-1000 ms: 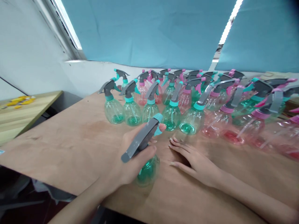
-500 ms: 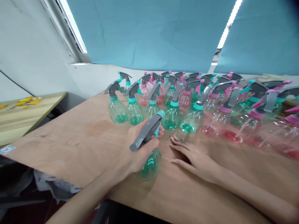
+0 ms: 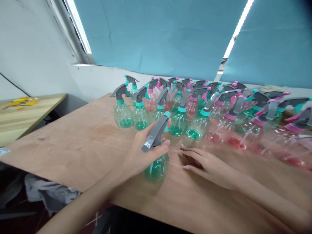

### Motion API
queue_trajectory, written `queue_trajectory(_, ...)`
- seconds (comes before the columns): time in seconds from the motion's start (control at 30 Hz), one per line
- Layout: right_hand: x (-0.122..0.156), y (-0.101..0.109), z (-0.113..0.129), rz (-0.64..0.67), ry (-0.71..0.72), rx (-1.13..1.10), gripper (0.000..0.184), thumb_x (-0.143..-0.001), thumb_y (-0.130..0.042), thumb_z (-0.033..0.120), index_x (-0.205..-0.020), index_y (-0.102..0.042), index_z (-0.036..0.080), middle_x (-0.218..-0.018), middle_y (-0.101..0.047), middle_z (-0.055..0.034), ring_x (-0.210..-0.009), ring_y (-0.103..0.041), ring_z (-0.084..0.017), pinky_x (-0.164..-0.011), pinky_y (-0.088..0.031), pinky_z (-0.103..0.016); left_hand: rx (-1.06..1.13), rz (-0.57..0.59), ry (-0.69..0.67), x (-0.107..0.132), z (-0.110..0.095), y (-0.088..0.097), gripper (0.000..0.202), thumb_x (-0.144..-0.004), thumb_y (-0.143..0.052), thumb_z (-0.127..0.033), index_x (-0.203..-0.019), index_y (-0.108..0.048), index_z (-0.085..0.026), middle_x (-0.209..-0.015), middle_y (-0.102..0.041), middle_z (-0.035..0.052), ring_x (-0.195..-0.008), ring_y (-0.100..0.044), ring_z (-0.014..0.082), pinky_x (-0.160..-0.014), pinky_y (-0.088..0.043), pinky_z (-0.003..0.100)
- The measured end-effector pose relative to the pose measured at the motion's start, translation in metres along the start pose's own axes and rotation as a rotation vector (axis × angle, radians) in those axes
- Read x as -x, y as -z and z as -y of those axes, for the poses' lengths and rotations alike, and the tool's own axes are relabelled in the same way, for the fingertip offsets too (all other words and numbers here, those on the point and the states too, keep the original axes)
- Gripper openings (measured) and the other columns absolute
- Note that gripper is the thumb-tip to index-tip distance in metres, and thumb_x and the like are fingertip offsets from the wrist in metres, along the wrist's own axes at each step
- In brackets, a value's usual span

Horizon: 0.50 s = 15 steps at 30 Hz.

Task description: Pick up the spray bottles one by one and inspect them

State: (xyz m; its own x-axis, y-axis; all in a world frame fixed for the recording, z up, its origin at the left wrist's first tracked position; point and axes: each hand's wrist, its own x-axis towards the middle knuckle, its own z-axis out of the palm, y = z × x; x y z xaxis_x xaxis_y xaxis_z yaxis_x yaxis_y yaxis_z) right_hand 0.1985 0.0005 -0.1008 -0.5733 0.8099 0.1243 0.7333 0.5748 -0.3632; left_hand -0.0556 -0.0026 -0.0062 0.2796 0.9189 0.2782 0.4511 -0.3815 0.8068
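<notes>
My left hand (image 3: 143,149) is wrapped round the neck of a clear green spray bottle (image 3: 157,169) with a grey and turquoise trigger head. The bottle stands close to upright near the front of the wooden table (image 3: 92,162); its neck is hidden by my fingers. To the right of it, my right hand (image 3: 209,164) rests on the tabletop with fingers stretched and the thumb apart, holding nothing. Just beyond both hands is a row of green spray bottles (image 3: 179,122), and one green bottle (image 3: 198,125) is nearest my right fingertips.
Several pink spray bottles (image 3: 237,133) with grey heads fill the right and back of the table. At the left, a lower wooden table (image 3: 29,117) bears small yellow pieces (image 3: 24,102). A blue blind (image 3: 156,39) covers the window behind. Grey cloth (image 3: 48,191) lies under the table's left edge.
The bottle in my left hand has turned a little more upright, and the thumb has shifted up and forward. My right hand stays on the table. The view has shifted slightly.
</notes>
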Motion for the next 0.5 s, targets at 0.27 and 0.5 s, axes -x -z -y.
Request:
queue_trajectory(0.27, -0.007, 0.016, 0.004, 0.003, 0.014, 0.005, 0.042, -0.096, -0.051, 0.044, -0.134, -0.056, 0.027, -0.137, -0.06, -0.0085, -0.119, -0.062, -0.029, -0.096, -0.054, -0.047, -0.063, 0.014, -0.049, -0.001, 0.007, 0.002, 0.033, -0.083, -0.069, -0.032, -0.114, -0.058, -0.026, -0.077, -0.061, -0.0044, -0.069, -0.06, 0.0183, -0.065, -0.05, 0.03)
queue_trajectory(0.5, -0.024, 0.029, 0.024, 0.033, 0.051, -0.027, 0.037, -0.097, -0.05, 0.044, -0.128, -0.06, 0.028, -0.129, -0.066, -0.0069, -0.111, -0.066, -0.028, -0.09, -0.056, -0.046, -0.058, 0.054, 0.013, 0.013, 0.007, 0.013, 0.065, -0.078, -0.072, -0.044, -0.135, -0.048, -0.023, -0.115, -0.066, 0.0052, -0.103, -0.064, 0.0297, -0.092, -0.052, 0.042)
